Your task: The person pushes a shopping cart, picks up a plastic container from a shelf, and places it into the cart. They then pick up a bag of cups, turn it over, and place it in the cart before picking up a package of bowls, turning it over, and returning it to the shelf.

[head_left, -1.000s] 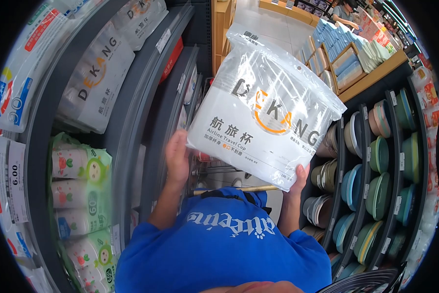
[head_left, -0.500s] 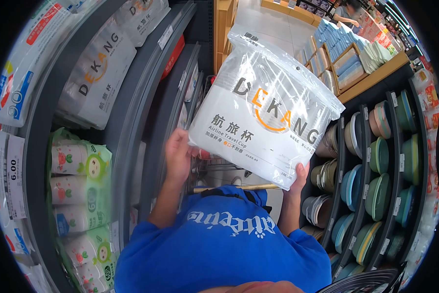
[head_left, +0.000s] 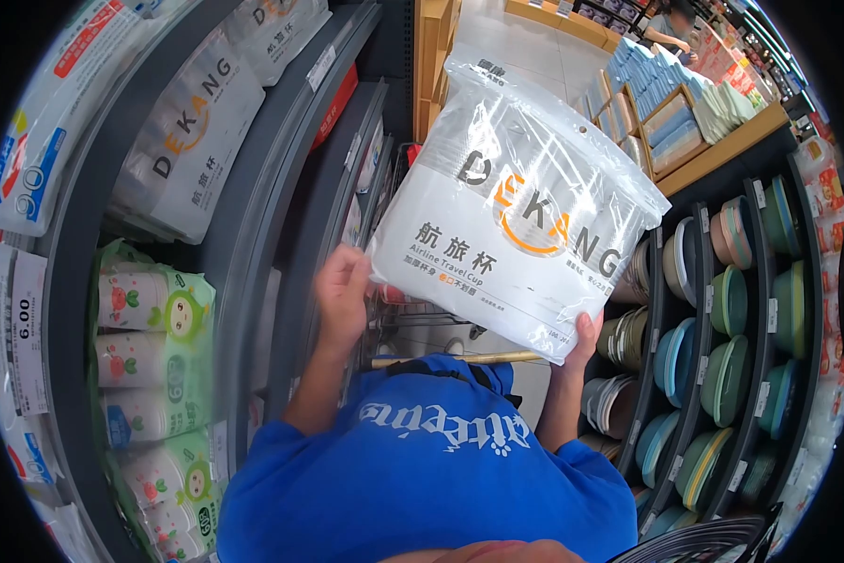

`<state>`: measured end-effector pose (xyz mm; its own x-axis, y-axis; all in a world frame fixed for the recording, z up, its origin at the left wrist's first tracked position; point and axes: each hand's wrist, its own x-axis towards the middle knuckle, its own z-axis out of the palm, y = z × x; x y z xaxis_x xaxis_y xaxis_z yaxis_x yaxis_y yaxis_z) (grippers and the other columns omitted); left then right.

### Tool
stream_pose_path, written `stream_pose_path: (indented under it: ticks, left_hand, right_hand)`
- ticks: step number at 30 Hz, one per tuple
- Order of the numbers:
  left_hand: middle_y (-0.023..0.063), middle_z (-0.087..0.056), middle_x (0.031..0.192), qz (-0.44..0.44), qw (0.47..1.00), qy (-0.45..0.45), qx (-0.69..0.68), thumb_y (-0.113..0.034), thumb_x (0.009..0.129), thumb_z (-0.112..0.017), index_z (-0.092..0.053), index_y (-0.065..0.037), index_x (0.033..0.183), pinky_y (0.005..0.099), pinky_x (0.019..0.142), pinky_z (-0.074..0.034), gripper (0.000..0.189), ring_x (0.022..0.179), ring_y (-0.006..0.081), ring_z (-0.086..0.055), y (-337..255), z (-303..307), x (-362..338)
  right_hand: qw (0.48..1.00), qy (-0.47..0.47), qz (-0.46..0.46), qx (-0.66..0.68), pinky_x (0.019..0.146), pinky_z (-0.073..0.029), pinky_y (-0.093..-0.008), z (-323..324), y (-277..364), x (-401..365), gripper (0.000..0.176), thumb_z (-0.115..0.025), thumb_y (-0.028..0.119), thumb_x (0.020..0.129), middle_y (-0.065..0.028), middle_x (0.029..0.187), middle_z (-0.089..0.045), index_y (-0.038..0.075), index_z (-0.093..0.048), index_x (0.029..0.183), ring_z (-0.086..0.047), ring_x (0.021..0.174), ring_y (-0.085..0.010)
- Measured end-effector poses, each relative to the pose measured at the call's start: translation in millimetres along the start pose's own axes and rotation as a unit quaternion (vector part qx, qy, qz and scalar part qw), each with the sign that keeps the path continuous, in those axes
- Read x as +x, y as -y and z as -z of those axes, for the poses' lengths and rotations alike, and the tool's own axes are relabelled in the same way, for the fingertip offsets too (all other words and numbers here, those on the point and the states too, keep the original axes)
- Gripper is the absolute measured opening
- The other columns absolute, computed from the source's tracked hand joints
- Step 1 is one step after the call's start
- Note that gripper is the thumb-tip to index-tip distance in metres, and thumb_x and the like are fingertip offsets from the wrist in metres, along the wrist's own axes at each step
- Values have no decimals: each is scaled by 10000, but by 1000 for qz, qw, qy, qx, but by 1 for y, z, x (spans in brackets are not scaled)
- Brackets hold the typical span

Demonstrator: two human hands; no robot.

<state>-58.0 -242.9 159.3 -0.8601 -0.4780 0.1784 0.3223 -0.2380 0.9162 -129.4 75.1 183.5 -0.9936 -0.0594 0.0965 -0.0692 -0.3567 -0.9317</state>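
Observation:
A large clear-and-white pack of travel cups (head_left: 525, 216), printed DEKANG, is held up tilted in front of my chest. My left hand (head_left: 343, 291) pinches its lower left corner, thumb against the fingers. At the lower right corner my right hand (head_left: 583, 342) grips the pack, thumb on the front and fingers hidden behind it. To the left, similar DEKANG packs (head_left: 180, 141) stand on a dark shelf. Below them are green-wrapped packs of paper cups (head_left: 154, 366).
Dark shelves (head_left: 243, 216) run close along my left. On the right, racks hold stacked bowls (head_left: 727, 300) in several colours. A shopping cart (head_left: 431, 319) is partly hidden behind the pack. Folded towels (head_left: 675, 117) fill a wooden display ahead, with another person (head_left: 670, 33) beyond.
The pack has shifted slightly right and tipped a little, with both hands still on it. The distant person's arm has moved a bit.

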Motion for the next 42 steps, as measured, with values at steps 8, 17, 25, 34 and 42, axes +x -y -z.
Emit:
stream_pose_path:
  ticks: [8, 17, 25, 34, 42]
  left_hand:
    - [-10, -545, 693, 15, 980, -64, 186, -111, 986, -606, -560, -12, 841, 238, 602, -421, 181, 658, 38, -496, 49, 12, 5]
    - [134, -686, 791, 269, 885, 111, 364, -242, 924, -638, -641, -20, 919, 381, 676, -506, 223, 729, 258, -670, 198, 84, -75]
    - [140, -714, 926, 153, 751, 299, 568, -264, 889, -608, -681, -76, 918, 489, 824, -516, 204, 943, 363, -668, 225, 80, -130]
    - [182, -707, 860, 223, 766, 209, 566, -295, 882, -580, -694, -69, 878, 540, 735, -522, 253, 828, 407, -681, 249, 67, -96]
    - [162, -715, 923, 184, 774, 215, 566, -284, 872, -583, -700, -88, 897, 521, 762, -528, 230, 885, 383, -683, 248, 64, -109]
  right_hand:
    - [974, -46, 169, -141, 1034, -451, -392, 29, -14, 15, 814, -715, 284, 828, -216, 1320, -512, -61, -304, 1441, -564, 1195, -289]
    - [962, -170, -157, 148, 1055, -464, -435, 57, -62, 24, 562, -545, 306, 985, -166, 1366, -578, -18, -420, 1426, -581, 1237, -304]
    - [926, -151, -310, 152, 1079, -454, -477, 68, -138, -15, 576, -518, 295, 986, -169, 1419, -544, 16, -387, 1472, -555, 1273, -348]
    - [880, -3, -431, 201, 1018, -490, -456, 95, -215, 36, 588, -596, 310, 996, -238, 1348, -559, 12, -389, 1458, -580, 1230, -330]
    - [772, -107, 3, -626, 951, -499, -404, 205, -188, 14, 522, -741, 284, 835, -206, 1112, -677, -39, -612, 1223, -645, 1068, -346]
